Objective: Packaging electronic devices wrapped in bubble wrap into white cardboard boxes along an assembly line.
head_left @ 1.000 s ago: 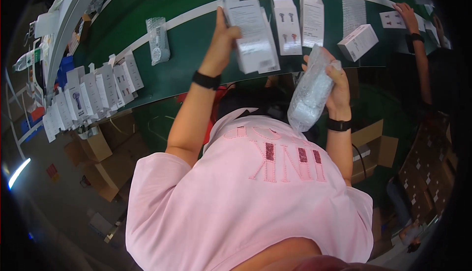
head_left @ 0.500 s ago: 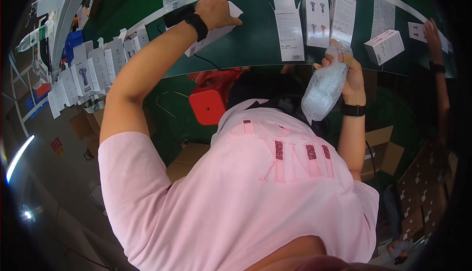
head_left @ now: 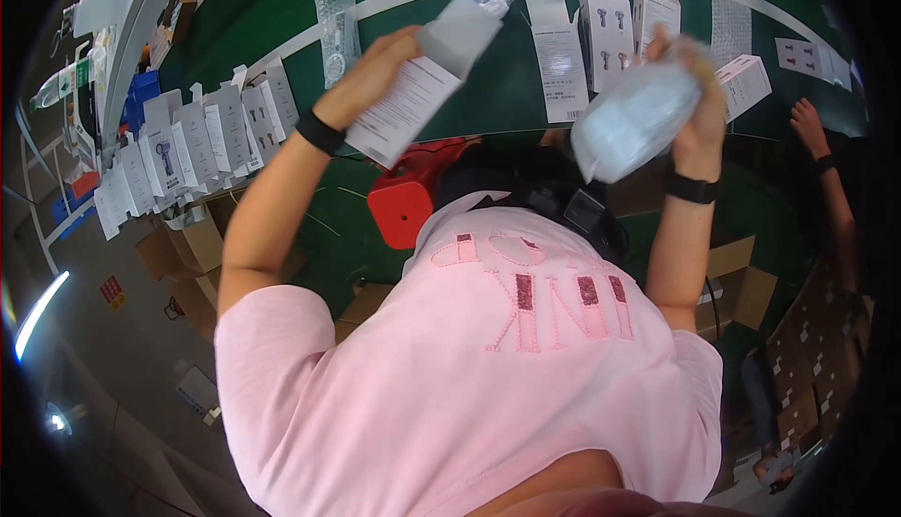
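Note:
My left hand [head_left: 383, 71] is wrapped round a white printed cardboard box [head_left: 405, 109], held tilted above the near edge of the green table. Its top flap [head_left: 460, 34] stands open toward the far side, and the inside is hidden from me. In my right hand [head_left: 706, 109], blurred by motion, is a clear bubble-wrap bag [head_left: 633, 123] with something pale inside that I cannot make out. Beyond the bag, several white boxes with raised flaps stand upright, among them a text-covered box [head_left: 559, 62] and a picture box [head_left: 608, 34].
Several open white boxes [head_left: 192, 146] stand in a row at the left. Bubble wrap [head_left: 338, 43] lies at the far left, more bubble wrap [head_left: 732, 24] at the right. Another person's hand [head_left: 807, 125] is at the far right. A red stool [head_left: 402, 209] stands below the table.
My left hand has drawn the box nearer and turned its open top into view. The bag in my right hand has swung up and right. The other person's hand has moved nearer, off a white box.

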A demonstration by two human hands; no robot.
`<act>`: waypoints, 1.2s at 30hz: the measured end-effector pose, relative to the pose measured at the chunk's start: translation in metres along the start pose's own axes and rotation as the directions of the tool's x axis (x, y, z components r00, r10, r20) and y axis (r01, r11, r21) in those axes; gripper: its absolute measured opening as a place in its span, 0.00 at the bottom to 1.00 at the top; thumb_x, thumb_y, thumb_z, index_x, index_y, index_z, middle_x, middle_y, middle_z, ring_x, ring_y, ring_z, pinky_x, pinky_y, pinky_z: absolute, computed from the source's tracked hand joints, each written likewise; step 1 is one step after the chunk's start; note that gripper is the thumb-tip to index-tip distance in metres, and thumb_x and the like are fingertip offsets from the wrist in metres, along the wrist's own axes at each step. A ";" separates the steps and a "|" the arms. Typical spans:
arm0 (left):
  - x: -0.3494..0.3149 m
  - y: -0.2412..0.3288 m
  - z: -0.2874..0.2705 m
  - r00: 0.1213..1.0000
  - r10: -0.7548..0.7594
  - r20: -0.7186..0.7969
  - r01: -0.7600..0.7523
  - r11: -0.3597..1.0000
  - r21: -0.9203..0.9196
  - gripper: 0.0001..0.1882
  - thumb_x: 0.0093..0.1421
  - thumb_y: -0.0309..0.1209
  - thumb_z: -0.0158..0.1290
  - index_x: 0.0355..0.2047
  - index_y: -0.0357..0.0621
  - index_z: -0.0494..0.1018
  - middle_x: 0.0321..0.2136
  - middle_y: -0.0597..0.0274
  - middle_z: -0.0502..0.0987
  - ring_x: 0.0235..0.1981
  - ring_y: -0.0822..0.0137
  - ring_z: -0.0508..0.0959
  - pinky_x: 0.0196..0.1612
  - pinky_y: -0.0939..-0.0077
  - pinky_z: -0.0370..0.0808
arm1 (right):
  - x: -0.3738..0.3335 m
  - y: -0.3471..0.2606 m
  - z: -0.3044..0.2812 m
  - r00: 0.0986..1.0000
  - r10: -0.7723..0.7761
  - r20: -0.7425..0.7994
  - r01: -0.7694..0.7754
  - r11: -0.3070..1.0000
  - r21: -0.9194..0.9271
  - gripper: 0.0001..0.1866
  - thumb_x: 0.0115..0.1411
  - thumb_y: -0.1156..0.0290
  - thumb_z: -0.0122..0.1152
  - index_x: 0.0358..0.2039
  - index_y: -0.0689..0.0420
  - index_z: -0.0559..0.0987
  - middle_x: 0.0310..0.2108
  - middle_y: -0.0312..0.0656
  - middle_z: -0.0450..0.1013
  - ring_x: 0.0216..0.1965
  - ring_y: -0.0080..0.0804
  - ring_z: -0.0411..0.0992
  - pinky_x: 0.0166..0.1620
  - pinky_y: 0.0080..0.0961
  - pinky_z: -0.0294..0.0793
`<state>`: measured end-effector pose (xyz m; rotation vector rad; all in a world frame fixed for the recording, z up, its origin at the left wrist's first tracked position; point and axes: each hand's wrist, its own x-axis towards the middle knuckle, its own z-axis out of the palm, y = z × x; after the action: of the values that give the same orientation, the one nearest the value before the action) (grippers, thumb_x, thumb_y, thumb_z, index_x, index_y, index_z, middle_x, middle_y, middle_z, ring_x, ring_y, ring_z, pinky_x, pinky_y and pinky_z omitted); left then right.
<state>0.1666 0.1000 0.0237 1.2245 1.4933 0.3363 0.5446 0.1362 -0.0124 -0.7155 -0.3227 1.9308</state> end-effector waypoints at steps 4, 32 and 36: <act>-0.023 0.026 0.053 0.960 0.199 -0.198 -0.225 0.967 -0.120 0.33 0.66 0.54 0.38 0.32 0.29 0.72 0.22 0.59 0.73 0.25 0.69 0.70 0.32 0.71 0.68 | 0.025 -0.056 0.059 0.900 -0.387 0.200 0.390 0.920 0.027 0.25 0.56 0.67 0.59 0.53 0.63 0.68 0.41 0.44 0.71 0.46 0.36 0.70 0.62 0.39 0.60; -0.102 -0.137 -0.022 0.801 0.005 -0.599 -0.391 0.761 -0.517 0.23 0.67 0.35 0.34 0.55 0.33 0.69 0.42 0.54 0.77 0.40 0.67 0.77 0.44 0.71 0.72 | 0.078 0.145 0.202 0.966 0.148 0.210 0.190 0.141 -0.972 0.14 0.60 0.70 0.57 0.45 0.62 0.79 0.40 0.49 0.78 0.39 0.35 0.77 0.47 0.28 0.74; -0.117 -0.149 -0.051 0.795 -0.258 -0.549 -0.317 0.595 -0.739 0.26 0.68 0.36 0.30 0.56 0.32 0.68 0.45 0.54 0.77 0.47 0.66 0.75 0.52 0.74 0.68 | 0.176 0.176 0.059 0.982 -0.182 0.052 -0.055 -0.540 -0.840 0.26 0.55 0.55 0.64 0.47 0.61 0.78 0.42 0.52 0.77 0.40 0.46 0.77 0.47 0.34 0.74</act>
<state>0.0304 -0.0378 -0.0061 0.3585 1.5336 1.4043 0.3249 0.2172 -0.1158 -1.9189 -2.2911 0.6401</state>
